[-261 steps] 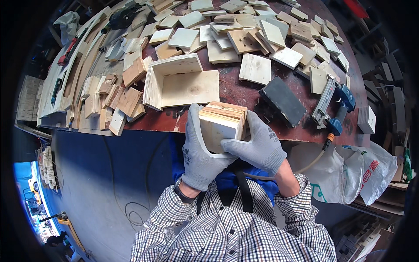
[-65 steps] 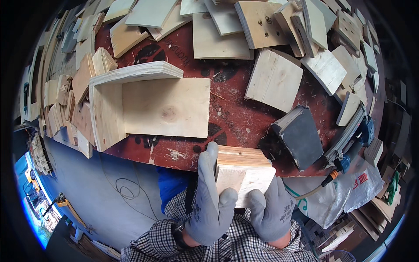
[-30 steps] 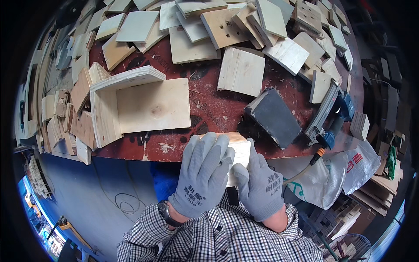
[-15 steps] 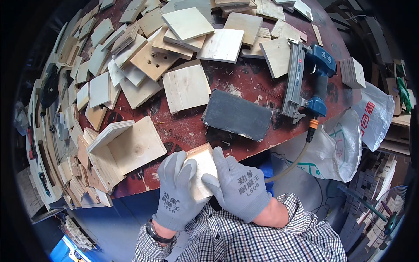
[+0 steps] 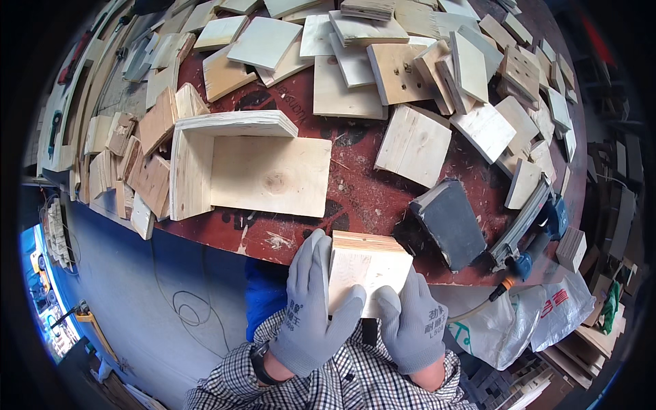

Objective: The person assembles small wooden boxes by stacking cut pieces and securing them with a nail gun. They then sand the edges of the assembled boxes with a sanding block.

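Close to my body, at the table's near edge, I hold a small stack of square plywood pieces (image 5: pixel 369 273), its layered edges showing at the top. My left hand (image 5: pixel 313 311), in a grey glove, closes on the stack's left side with the thumb on its face. My gloved right hand (image 5: pixel 413 321) grips the right side, thumb also on the face. Beyond my hands to the left stands a three-panel plywood assembly (image 5: pixel 270 174), with a base and two upright boards. A dark grey block (image 5: pixel 449 222) lies right of the stack on the red tabletop (image 5: pixel 273 239).
Loose plywood pieces (image 5: pixel 410 140) lie scattered across the far side, with offcuts (image 5: pixel 147 181) piled at the left. A nail gun (image 5: pixel 526 232) with a hose rests at the right edge, near a small block stack (image 5: pixel 571 249). White plastic bags (image 5: pixel 512 324) sit below.
The view has swung left, so the table's things appear farther right. The plywood stack has turned more squarely toward me, and my hands now press its two sides.
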